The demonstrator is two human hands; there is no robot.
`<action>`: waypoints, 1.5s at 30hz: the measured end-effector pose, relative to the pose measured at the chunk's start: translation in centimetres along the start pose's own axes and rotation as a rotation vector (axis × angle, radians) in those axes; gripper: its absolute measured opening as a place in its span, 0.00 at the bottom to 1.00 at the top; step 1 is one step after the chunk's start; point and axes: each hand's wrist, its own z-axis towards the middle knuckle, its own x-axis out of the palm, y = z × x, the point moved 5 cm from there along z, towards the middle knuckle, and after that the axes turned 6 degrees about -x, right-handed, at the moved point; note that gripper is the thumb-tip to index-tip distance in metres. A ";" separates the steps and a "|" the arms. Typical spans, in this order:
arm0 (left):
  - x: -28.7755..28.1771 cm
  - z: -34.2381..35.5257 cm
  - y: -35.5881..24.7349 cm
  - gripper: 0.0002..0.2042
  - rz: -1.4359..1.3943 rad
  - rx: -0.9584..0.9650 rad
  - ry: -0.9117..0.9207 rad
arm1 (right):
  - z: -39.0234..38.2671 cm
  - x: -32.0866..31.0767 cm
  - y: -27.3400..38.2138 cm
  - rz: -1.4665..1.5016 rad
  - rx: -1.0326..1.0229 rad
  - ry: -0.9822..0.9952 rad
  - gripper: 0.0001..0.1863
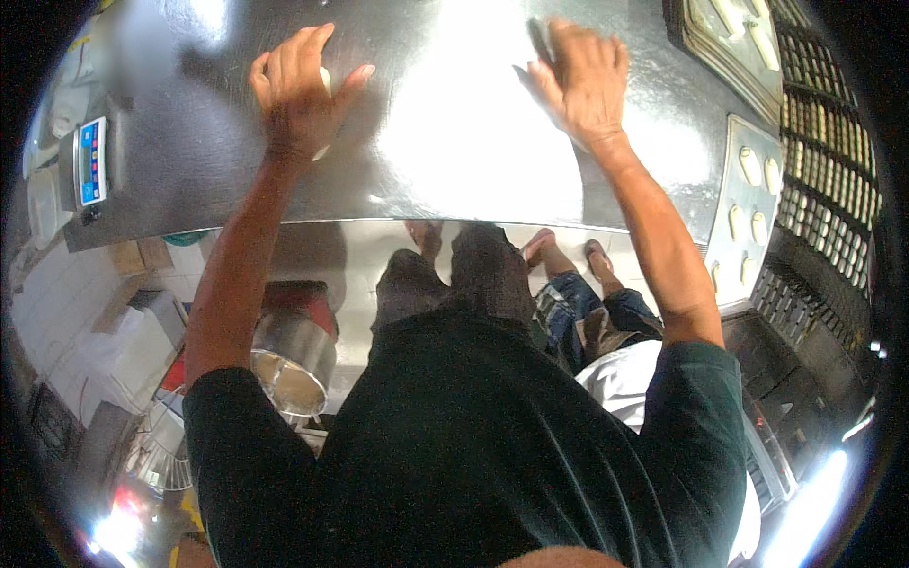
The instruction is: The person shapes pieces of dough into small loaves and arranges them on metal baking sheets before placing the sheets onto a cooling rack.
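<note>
My left hand (pixel 303 95) is over a pale elongated piece (pixel 322 147), apparently dough, on the metal worktop (pixel 445 133); its fingers are bent and apart, and most of the piece is hidden beneath it. My right hand (pixel 581 90) is spread, fingers slightly bent, on or just over the shiny surface to the right, with nothing visible in it. A tray of small oval dough pieces (pixel 748 166) lies near my right forearm.
A digital scale (pixel 91 161) sits at the left end, beside plastic containers (pixel 47 208). Stacked trays (pixel 720 47) and racks of filled pans (pixel 814 142) stand right. A steel mixing bowl (pixel 289 379) is below left. A co-worker's legs (pixel 568 312) show beside me at right.
</note>
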 end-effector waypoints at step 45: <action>-0.2 -0.6 2.0 0.21 -0.124 0.094 -0.015 | 0.4 -0.2 0.3 0.011 0.051 0.164 0.21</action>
